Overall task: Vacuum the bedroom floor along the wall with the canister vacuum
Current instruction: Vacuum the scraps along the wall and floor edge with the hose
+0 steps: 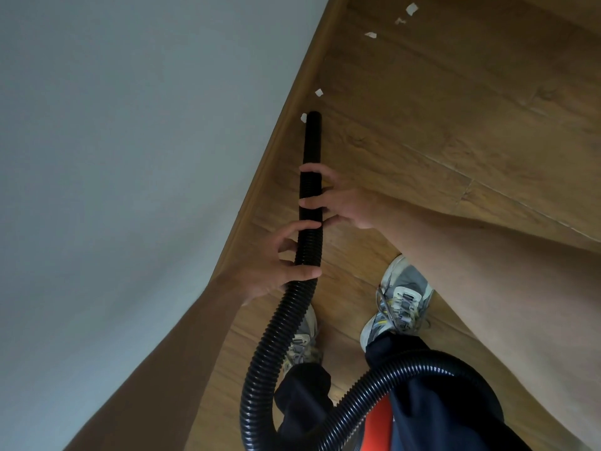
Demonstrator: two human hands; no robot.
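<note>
A black ribbed vacuum hose (310, 148) runs from between my legs up to its open end by the wooden skirting board (286, 125). My left hand (279, 265) grips the hose lower down. Higher up, my right hand (338, 203) holds it with fingers curled round from the right. A white paper scrap (303, 117) lies right beside the hose end, and another scrap (319, 92) sits a little farther along the wall. A bit of the red canister (379, 424) shows behind my legs at the bottom.
The pale wall (130, 141) fills the left side. Wooden laminate floor (455, 109) stretches to the right, with three more paper scraps (370, 35) farther along. My two grey sneakers (401, 301) stand on the floor beside the hose loop.
</note>
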